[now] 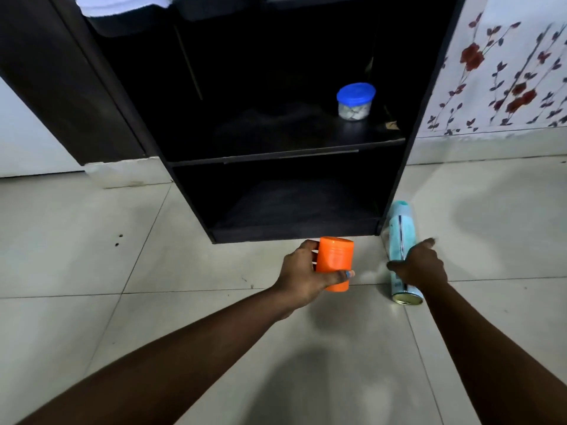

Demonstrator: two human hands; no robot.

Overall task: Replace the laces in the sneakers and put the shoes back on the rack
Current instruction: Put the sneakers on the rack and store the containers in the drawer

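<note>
The big dark rack [276, 154] stands open, and no sneakers show anywhere. The left hand [302, 279] grips an orange jar [334, 262]; the right hand [422, 266] curls around a blue spray can [402, 237] lying on the floor. I think it is best to set each upright on a shelf, pushed to one side, leaving room for shoes.

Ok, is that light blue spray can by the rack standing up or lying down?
Lying down. The spray can lies lengthwise on the floor tiles, metal base toward the camera, with the right hand over its middle.
</note>
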